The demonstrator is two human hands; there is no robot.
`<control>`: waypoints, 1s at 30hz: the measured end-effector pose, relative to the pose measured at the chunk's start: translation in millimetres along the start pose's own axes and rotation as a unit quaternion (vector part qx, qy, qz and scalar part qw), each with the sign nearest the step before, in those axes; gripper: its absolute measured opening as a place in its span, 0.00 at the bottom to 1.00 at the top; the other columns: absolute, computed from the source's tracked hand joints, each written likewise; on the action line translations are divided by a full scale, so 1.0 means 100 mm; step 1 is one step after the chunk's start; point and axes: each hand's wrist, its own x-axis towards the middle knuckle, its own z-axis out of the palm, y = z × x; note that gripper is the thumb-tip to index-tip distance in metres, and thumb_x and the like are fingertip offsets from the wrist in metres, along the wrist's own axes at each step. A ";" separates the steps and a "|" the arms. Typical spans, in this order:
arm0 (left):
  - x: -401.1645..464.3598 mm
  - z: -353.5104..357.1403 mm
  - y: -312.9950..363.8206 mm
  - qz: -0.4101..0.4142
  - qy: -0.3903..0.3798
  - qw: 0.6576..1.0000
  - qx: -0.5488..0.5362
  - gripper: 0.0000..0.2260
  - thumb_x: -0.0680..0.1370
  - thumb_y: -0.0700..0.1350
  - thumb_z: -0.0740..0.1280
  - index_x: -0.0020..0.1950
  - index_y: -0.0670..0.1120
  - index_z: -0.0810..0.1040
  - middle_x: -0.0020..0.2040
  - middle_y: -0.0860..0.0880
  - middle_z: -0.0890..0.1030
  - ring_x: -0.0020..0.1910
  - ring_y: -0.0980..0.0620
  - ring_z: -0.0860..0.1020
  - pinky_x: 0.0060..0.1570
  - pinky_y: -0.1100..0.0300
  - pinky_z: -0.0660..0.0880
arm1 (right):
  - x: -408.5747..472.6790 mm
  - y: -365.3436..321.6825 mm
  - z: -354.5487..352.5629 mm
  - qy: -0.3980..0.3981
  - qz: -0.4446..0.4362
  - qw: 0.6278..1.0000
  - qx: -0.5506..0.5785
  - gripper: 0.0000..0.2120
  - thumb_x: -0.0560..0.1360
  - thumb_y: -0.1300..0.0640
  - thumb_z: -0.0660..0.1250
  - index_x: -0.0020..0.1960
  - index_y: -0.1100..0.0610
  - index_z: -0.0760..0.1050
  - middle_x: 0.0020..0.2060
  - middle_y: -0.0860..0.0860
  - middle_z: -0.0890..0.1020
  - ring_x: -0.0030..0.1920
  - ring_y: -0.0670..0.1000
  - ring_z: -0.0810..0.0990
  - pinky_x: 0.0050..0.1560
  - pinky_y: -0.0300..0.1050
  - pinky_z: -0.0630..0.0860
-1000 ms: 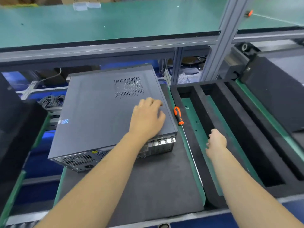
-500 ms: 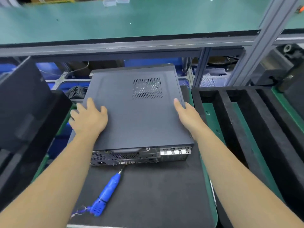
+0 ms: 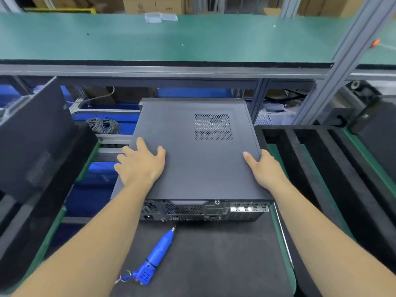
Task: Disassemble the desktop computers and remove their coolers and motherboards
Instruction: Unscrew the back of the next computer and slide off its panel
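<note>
Left hand (image 3: 141, 166) spread flat on desktop computer case (image 3: 199, 151) lid, right hand (image 3: 264, 168) gripping its right edge; blue electric screwdriver (image 3: 154, 257) on mat (image 3: 214, 264).

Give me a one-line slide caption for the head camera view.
Both hands, left and right, grip the closed computer case on the mat, screwdriver lying in front.
</note>
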 end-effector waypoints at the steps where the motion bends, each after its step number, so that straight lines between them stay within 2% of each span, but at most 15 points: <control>1: 0.00 0.01 0.01 0.002 -0.003 1.000 0.005 0.31 0.78 0.66 0.51 0.76 0.51 0.60 0.68 0.37 0.68 0.64 0.35 0.68 0.61 0.42 0.64 | -0.06 -0.09 0.01 0.046 -0.023 0.994 -0.099 0.31 0.81 0.38 0.54 0.76 0.58 0.60 0.73 0.58 0.68 0.71 0.61 0.67 0.70 0.63 0.65; 2: 0.00 0.01 0.02 0.013 -0.005 1.000 0.011 0.31 0.78 0.65 0.50 0.78 0.51 0.59 0.71 0.36 0.66 0.68 0.35 0.65 0.64 0.41 0.62 | -0.15 -0.21 0.05 0.093 -0.071 0.975 -0.188 0.32 0.81 0.37 0.52 0.78 0.55 0.55 0.77 0.58 0.62 0.75 0.61 0.60 0.73 0.66 0.58; 3: 0.00 0.00 0.03 0.044 -0.004 0.999 0.015 0.32 0.79 0.65 0.50 0.79 0.53 0.56 0.75 0.36 0.62 0.72 0.36 0.61 0.67 0.41 0.59 | -0.25 -0.34 0.13 0.113 -0.140 0.956 -0.231 0.35 0.80 0.34 0.49 0.80 0.52 0.51 0.79 0.56 0.55 0.78 0.60 0.52 0.74 0.67 0.50; 4: -0.02 -0.01 0.05 0.104 0.000 0.994 0.014 0.32 0.80 0.65 0.49 0.81 0.53 0.53 0.78 0.37 0.57 0.77 0.39 0.55 0.72 0.42 0.55 | -0.36 -0.49 0.24 0.076 -0.209 0.944 -0.243 0.39 0.77 0.29 0.46 0.81 0.50 0.48 0.80 0.54 0.50 0.80 0.58 0.44 0.74 0.68 0.44; 5: -0.03 -0.01 0.06 0.196 -0.002 0.981 0.011 0.32 0.80 0.65 0.49 0.81 0.53 0.52 0.81 0.40 0.53 0.79 0.42 0.50 0.75 0.45 0.51 | -0.49 -0.61 0.36 -0.006 -0.256 0.934 -0.247 0.45 0.72 0.24 0.45 0.81 0.48 0.44 0.81 0.53 0.44 0.79 0.58 0.38 0.74 0.69 0.40; 6: -0.07 0.00 0.07 0.297 -0.016 0.955 0.011 0.32 0.81 0.65 0.49 0.82 0.53 0.52 0.82 0.43 0.51 0.80 0.46 0.48 0.77 0.48 0.48 | -0.61 -0.70 0.50 -0.093 -0.273 0.918 -0.271 0.53 0.66 0.19 0.47 0.81 0.47 0.39 0.80 0.53 0.38 0.78 0.59 0.33 0.73 0.72 0.36; 7: -0.14 0.00 0.05 0.379 -0.041 0.924 0.012 0.32 0.80 0.66 0.48 0.82 0.53 0.53 0.82 0.45 0.50 0.81 0.48 0.48 0.78 0.50 0.47 | -0.69 -0.72 0.61 -0.146 -0.274 0.896 -0.319 0.59 0.62 0.17 0.52 0.80 0.48 0.35 0.78 0.53 0.33 0.77 0.61 0.30 0.71 0.74 0.34; 9: -0.28 0.00 -0.04 0.451 -0.093 0.887 0.020 0.39 0.76 0.73 0.43 0.82 0.53 0.50 0.82 0.47 0.47 0.81 0.50 0.45 0.79 0.52 0.45 | -0.76 -0.67 0.72 -0.123 -0.280 0.867 -0.394 0.63 0.64 0.22 0.63 0.79 0.50 0.29 0.77 0.55 0.30 0.76 0.64 0.29 0.69 0.75 0.35; 11: -0.39 0.01 -0.18 0.473 -0.120 0.872 0.041 0.51 0.68 0.82 0.42 0.82 0.51 0.44 0.82 0.47 0.41 0.80 0.51 0.40 0.79 0.52 0.42 | -0.81 -0.61 0.74 -0.072 -0.294 0.860 -0.410 0.57 0.72 0.33 0.67 0.79 0.53 0.30 0.78 0.58 0.33 0.77 0.66 0.33 0.71 0.75 0.40; 13: -0.45 0.03 -0.27 0.499 -0.106 0.855 0.098 0.58 0.64 0.84 0.50 0.82 0.48 0.40 0.80 0.48 0.38 0.80 0.50 0.37 0.78 0.51 0.40 | -0.85 -0.59 0.76 -0.055 -0.300 0.861 -0.407 0.52 0.75 0.39 0.67 0.79 0.55 0.32 0.79 0.59 0.36 0.77 0.67 0.35 0.72 0.75 0.42; 15: -0.47 0.03 -0.26 0.514 -0.068 0.843 0.142 0.54 0.70 0.73 0.63 0.81 0.46 0.39 0.81 0.44 0.38 0.80 0.46 0.39 0.79 0.50 0.42 | -0.87 -0.60 0.79 -0.052 -0.292 0.861 -0.414 0.50 0.76 0.41 0.66 0.80 0.56 0.34 0.79 0.60 0.38 0.78 0.67 0.38 0.72 0.75 0.43; 17: -0.50 0.02 -0.23 0.511 -0.056 0.845 0.147 0.50 0.73 0.63 0.68 0.81 0.45 0.40 0.81 0.41 0.40 0.80 0.44 0.41 0.79 0.49 0.44 | -0.90 -0.59 0.81 -0.041 -0.290 0.863 -0.411 0.48 0.77 0.43 0.66 0.80 0.57 0.36 0.79 0.60 0.40 0.78 0.67 0.39 0.72 0.75 0.44; 25: -0.69 0.03 -0.28 0.487 -0.048 0.864 0.121 0.43 0.75 0.50 0.65 0.82 0.46 0.43 0.82 0.42 0.43 0.81 0.45 0.44 0.79 0.53 0.44 | -1.08 -0.51 0.91 0.008 -0.287 0.858 -0.427 0.41 0.80 0.47 0.62 0.81 0.57 0.41 0.80 0.59 0.46 0.78 0.66 0.47 0.73 0.72 0.48; 30: -0.74 0.06 -0.30 0.482 -0.029 0.868 0.114 0.41 0.75 0.47 0.65 0.82 0.47 0.44 0.82 0.43 0.45 0.81 0.46 0.45 0.79 0.54 0.44 | -1.15 -0.51 0.95 0.029 -0.276 0.862 -0.425 0.38 0.81 0.50 0.61 0.81 0.58 0.42 0.80 0.60 0.48 0.78 0.67 0.49 0.74 0.71 0.50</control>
